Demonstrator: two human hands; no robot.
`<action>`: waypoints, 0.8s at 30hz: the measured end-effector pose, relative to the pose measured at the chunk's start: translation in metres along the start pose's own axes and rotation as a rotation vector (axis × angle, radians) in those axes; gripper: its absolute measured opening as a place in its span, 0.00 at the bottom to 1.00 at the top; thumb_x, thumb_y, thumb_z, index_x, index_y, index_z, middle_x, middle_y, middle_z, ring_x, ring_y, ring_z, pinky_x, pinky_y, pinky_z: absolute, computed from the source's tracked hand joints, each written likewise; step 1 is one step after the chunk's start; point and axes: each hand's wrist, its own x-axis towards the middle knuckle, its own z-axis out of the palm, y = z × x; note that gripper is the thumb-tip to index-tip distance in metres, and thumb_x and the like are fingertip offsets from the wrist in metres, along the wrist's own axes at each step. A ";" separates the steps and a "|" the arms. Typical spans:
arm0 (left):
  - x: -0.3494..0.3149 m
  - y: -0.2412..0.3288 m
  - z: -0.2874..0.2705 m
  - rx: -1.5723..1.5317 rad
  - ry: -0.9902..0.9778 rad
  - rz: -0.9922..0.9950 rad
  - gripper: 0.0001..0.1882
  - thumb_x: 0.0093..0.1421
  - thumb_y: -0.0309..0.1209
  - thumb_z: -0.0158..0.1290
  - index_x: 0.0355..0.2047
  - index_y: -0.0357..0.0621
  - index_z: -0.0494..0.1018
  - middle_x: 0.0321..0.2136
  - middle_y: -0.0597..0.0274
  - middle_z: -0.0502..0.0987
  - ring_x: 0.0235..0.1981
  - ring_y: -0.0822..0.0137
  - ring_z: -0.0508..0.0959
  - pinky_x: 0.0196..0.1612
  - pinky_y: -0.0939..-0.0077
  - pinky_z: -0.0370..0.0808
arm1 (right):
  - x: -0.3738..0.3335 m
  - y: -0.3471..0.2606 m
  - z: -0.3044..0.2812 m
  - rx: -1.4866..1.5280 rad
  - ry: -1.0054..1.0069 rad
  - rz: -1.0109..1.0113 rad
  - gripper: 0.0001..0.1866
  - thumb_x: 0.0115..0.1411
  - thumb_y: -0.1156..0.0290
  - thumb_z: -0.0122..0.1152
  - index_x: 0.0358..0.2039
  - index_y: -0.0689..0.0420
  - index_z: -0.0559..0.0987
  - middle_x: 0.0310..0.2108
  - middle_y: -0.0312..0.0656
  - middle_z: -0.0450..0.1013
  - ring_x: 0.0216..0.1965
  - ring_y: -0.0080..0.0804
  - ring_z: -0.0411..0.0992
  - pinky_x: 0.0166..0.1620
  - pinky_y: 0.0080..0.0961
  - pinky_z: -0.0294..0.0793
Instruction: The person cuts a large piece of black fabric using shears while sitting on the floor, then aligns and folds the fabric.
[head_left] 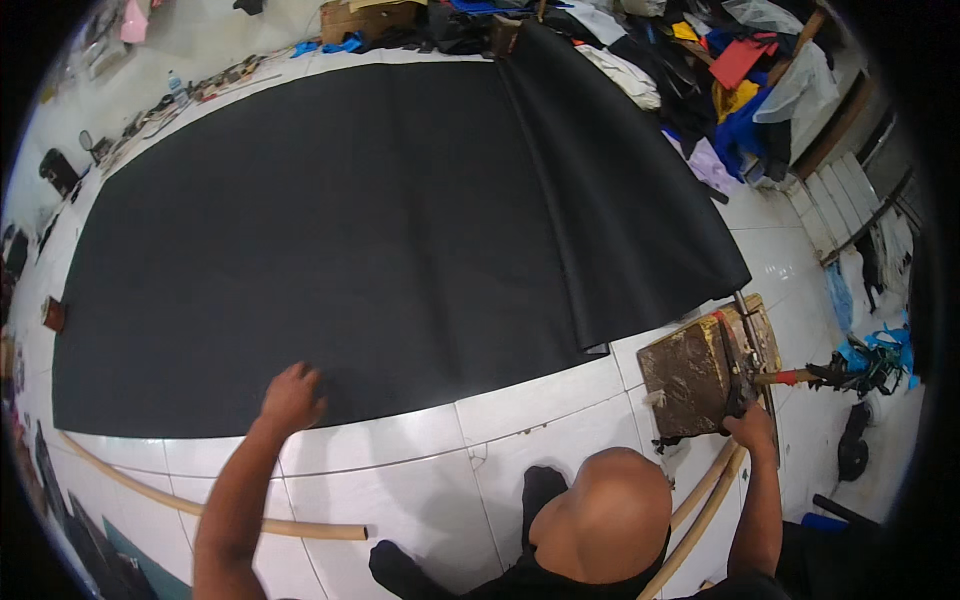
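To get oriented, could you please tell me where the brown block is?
In the head view, the brown block is at right on the tiled floor, near the right hand and black sheet.

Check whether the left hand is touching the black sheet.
Cannot tell. In the head view from above, the left hand appears over the black sheet, but neither contact nor gap shows plainly.

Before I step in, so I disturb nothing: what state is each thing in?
Large black flexible sheet: mostly spread flat, right end folded over.
Tan curved pole: lying flat.
Worn brown rectangular block: lying flat.
Clear plastic bottle: upright.
Left hand: over the sheet's near edge; contact unclear.
Right hand: at the dark metal tool; grip unclear.
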 end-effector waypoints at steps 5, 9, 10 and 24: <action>0.035 0.104 0.053 -0.232 0.194 0.223 0.34 0.55 0.45 0.61 0.62 0.51 0.67 0.64 0.44 0.62 0.65 0.45 0.63 0.66 0.54 0.62 | -0.004 0.011 0.013 0.854 -0.172 0.149 0.15 0.55 0.64 0.61 0.38 0.62 0.77 0.33 0.43 0.77 0.35 0.32 0.75 0.42 0.30 0.75; 0.042 0.150 0.112 -0.129 0.271 0.280 0.36 0.55 0.46 0.62 0.64 0.54 0.66 0.66 0.46 0.59 0.67 0.46 0.59 0.69 0.53 0.57 | -0.053 -0.032 0.035 1.475 -0.295 -0.050 0.08 0.61 0.72 0.57 0.40 0.58 0.75 0.37 0.38 0.76 0.37 0.25 0.74 0.43 0.23 0.74; 0.042 0.155 0.125 -0.095 0.283 0.275 0.36 0.55 0.46 0.62 0.64 0.54 0.66 0.67 0.47 0.59 0.68 0.46 0.59 0.69 0.52 0.56 | -0.063 -0.052 0.040 1.433 -0.313 -0.064 0.13 0.58 0.75 0.58 0.44 0.60 0.73 0.39 0.39 0.75 0.39 0.27 0.74 0.45 0.27 0.75; 0.060 0.171 0.154 -0.055 0.399 0.251 0.19 0.61 0.37 0.57 0.52 0.52 0.77 0.57 0.61 0.73 0.62 0.56 0.69 0.66 0.53 0.63 | -0.140 -0.307 0.166 1.232 -1.291 -0.290 0.08 0.67 0.70 0.57 0.41 0.61 0.72 0.29 0.37 0.71 0.30 0.24 0.71 0.36 0.23 0.73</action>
